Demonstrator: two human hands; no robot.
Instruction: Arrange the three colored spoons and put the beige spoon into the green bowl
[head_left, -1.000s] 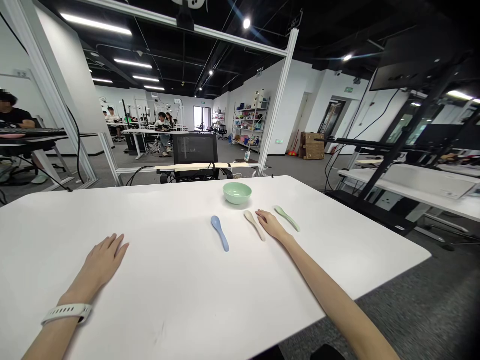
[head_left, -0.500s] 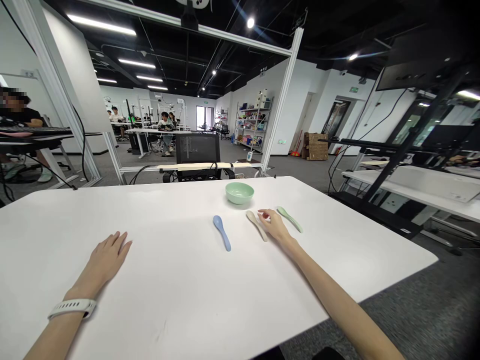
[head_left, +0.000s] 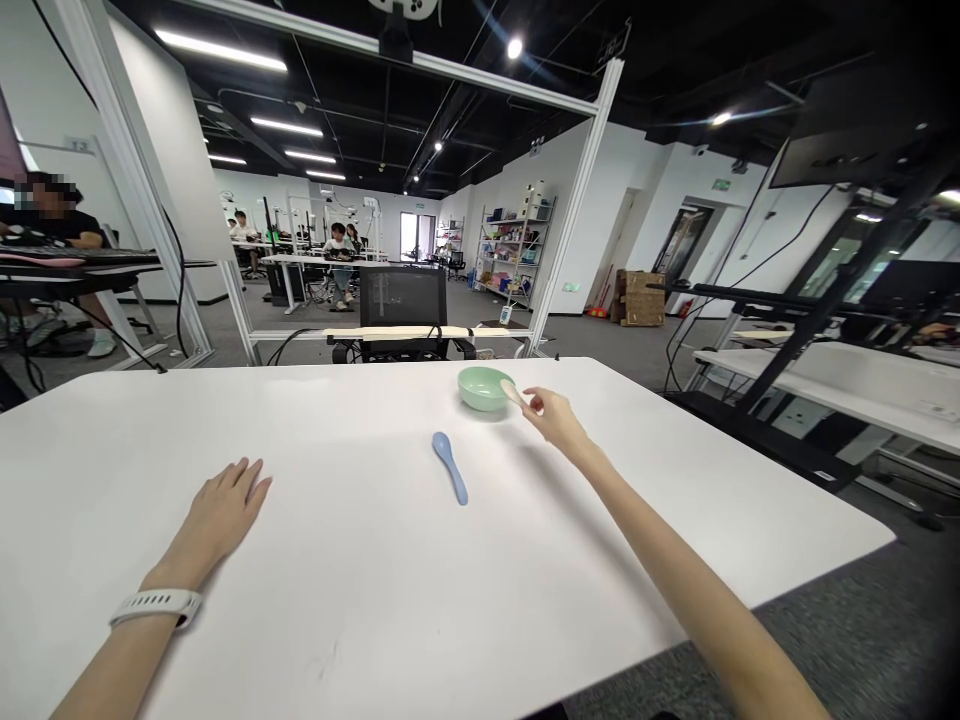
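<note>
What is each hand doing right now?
Left hand: open, lying flat on the white table.
Right hand: closed, holding a beige plastic spoon.

Smooth white tabletop [head_left: 315,480], matt, with only a soft sheen. Near its far edge, a pale green bowl [head_left: 485,388], smooth and slightly glossy, perhaps plastic. A blue spoon [head_left: 450,468], matt, plastic by look. A cream spoon [head_left: 514,394] in the right hand [head_left: 555,420], equally matt. A white ribbed wristband [head_left: 156,606], rubber-like. Pale aluminium frame [head_left: 577,200], dull.

White table [head_left: 337,420] with a pale green bowl [head_left: 484,388] near its far edge, a blue spoon [head_left: 450,467] just nearer.
</note>
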